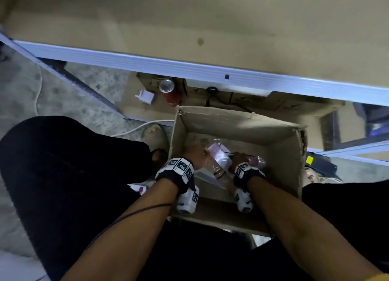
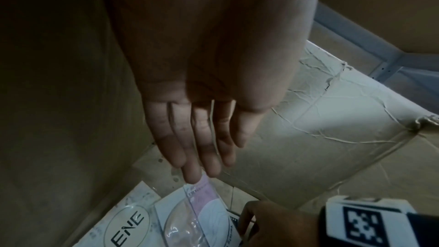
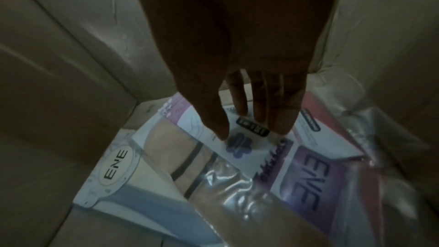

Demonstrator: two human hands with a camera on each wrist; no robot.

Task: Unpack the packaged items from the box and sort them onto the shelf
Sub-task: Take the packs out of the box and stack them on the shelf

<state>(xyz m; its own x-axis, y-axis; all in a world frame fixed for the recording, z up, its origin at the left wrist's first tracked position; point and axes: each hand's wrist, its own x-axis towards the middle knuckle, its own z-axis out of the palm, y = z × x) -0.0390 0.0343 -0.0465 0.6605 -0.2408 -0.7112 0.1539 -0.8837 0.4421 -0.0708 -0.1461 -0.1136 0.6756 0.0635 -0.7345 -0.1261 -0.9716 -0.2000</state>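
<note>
Reaching down into the cardboard box (image 1: 282, 154), both hands are low near the flat packets at the bottom. The left hand (image 2: 202, 125) has its fingers (image 2: 190, 166) straight and close together, and one fingertip touches the top edge of a purple and white packet (image 2: 204, 200); it holds nothing. The right hand (image 3: 249, 85) also has long straight fingers (image 3: 280, 112) pointing down, with the tips on or just above the same kind of packet (image 3: 240, 149); I cannot tell if they truly touch. The head view shows the box on the floor between the person's knees, below the edge of the shelf (image 1: 189, 66), with a red can (image 1: 168, 90) and a white plug (image 1: 146, 96) behind it. Only the right wrist view shows the "ENE" letters on a second purple packet (image 3: 311, 176) and on a pale packet (image 3: 116, 172) under clear wrap.
</note>
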